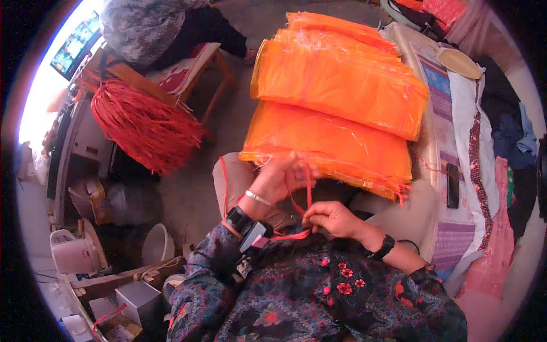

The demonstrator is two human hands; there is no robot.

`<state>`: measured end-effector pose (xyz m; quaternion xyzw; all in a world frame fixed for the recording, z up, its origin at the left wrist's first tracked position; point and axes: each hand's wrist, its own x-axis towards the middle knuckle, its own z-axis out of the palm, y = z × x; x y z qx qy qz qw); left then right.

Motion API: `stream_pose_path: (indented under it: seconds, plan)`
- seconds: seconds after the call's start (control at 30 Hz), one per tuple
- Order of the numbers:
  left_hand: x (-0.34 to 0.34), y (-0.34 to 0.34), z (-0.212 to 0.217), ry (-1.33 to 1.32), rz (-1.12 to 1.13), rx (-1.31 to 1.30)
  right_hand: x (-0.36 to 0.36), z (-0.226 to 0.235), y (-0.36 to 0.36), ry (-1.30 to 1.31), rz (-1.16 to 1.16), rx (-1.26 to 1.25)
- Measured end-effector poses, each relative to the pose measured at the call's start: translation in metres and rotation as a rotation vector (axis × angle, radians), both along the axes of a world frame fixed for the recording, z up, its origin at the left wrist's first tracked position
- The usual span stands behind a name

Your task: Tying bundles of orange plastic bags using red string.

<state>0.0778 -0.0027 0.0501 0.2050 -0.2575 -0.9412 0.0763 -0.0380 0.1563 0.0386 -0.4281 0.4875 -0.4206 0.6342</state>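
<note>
A thin red plastic strip (309, 188) runs in a loop between my hands, in front of my lap. My left hand (279, 179) has its fingers curled round part of the strip, close to the near edge of the orange bags. Lower and to the right, my right hand (333, 219) pinches the strip between thumb and fingers. More of it trails toward my left wrist and over my left knee. Flat orange plastic woven bags (330, 134) lie in a stack across my knees, with a second folded layer (342, 85) on top and frayed threads along the edges.
A thick bundle of red strips (142, 125) hangs at the left by a wooden chair (199, 68). Beyond it sits a person in camouflage-patterned clothing (142, 28). On the right, a phone (453, 186) and a beaded band (476, 165) lie on a patterned cover. Boxes (138, 302) fill the lower left.
</note>
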Motion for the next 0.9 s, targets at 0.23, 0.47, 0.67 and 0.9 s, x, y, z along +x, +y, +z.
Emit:
stream_pose_path:
  seconds: [0.23, 0.47, 0.67, 0.9]
  plan:
    - [-0.003, -0.031, 0.019, -0.064, 0.447, -0.160, -0.006, -0.047, 0.016, 0.138, 0.159, 0.185]
    - [0.004, -0.021, 0.027, -0.110, 0.397, -0.346, -0.014, -0.055, 0.006, 0.514, 0.160, -0.275]
    - [-0.009, 0.027, 0.017, -0.163, 0.316, -0.744, -0.027, 0.027, -0.021, 0.320, -0.509, -0.039]
    - [-0.023, 0.060, 0.021, -0.212, 0.417, -0.797, -0.006, 0.022, -0.018, 0.256, -0.619, -0.185]
